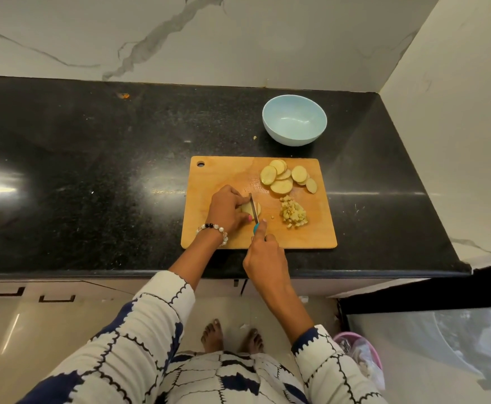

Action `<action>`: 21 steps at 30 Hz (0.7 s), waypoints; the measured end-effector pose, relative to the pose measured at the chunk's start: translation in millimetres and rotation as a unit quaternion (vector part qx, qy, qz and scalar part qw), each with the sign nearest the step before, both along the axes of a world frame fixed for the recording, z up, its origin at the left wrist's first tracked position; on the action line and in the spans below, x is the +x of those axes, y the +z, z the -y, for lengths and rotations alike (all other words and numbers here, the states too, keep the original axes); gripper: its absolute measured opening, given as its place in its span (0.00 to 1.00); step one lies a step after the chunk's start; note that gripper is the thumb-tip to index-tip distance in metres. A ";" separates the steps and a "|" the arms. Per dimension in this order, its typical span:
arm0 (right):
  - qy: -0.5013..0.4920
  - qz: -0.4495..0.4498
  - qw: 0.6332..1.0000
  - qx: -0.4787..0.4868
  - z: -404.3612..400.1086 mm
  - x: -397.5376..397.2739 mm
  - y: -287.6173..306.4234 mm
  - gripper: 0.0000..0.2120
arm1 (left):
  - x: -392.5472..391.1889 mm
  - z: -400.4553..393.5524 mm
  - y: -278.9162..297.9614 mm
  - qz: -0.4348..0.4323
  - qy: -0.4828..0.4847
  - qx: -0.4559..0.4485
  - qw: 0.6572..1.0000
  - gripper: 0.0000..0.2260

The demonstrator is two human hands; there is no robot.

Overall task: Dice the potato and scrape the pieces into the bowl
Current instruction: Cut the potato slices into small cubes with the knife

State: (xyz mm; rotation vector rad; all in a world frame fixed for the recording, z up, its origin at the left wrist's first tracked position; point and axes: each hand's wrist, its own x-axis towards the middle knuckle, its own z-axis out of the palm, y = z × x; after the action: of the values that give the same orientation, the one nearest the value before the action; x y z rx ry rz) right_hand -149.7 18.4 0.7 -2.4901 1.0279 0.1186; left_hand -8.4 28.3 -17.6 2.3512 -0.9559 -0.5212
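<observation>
A wooden cutting board (215, 182) lies on the black counter. My left hand (226, 209) grips a stack of potato slices (247, 207) near the board's middle. My right hand (263, 255) holds a knife (254, 212) by its blue handle, with the blade standing in the slices. A heap of diced potato (293, 215) lies to the right of the knife. Several round potato slices (285, 177) are spread at the board's far right. The light blue bowl (294, 123) stands beyond the board and holds nothing.
The black granite counter (92, 176) stretches far to the left and ends at a marble wall behind and on the right. A small scrap (255, 137) lies left of the bowl. A pink bin (361, 354) stands on the floor at lower right.
</observation>
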 end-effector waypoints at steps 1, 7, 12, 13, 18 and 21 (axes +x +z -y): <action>0.006 -0.009 1.000 0.002 -1.6 -3.3 1.9 0.31 | -0.5 0.3 -0.4 0.000 0.002 -0.004 1.000 0.24; 0.028 -0.049 0.998 0.032 -22.6 -41.2 19.4 0.30 | -1.0 -1.1 -1.2 0.010 0.002 0.011 1.000 0.24; -0.002 0.006 0.999 0.040 -19.6 -45.9 29.0 0.27 | 0.2 -2.8 1.4 0.015 -0.007 0.036 0.999 0.24; -0.006 0.017 0.999 0.032 -16.9 -41.3 29.2 0.27 | 0.6 -3.9 2.2 0.012 -0.007 0.035 0.999 0.24; -0.018 0.029 0.999 0.027 -1.4 -10.3 16.4 0.28 | 1.4 -5.5 7.1 0.006 0.003 0.025 1.000 0.20; -0.016 0.018 0.999 0.030 2.2 -0.3 10.4 0.29 | 2.0 -4.5 8.5 -0.008 0.009 0.026 1.000 0.20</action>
State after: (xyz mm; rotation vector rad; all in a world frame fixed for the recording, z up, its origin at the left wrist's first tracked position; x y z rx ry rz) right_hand -150.0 16.2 11.1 -2.4120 1.0346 0.0919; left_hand -6.3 32.9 -9.1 2.3957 -0.9237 -0.5619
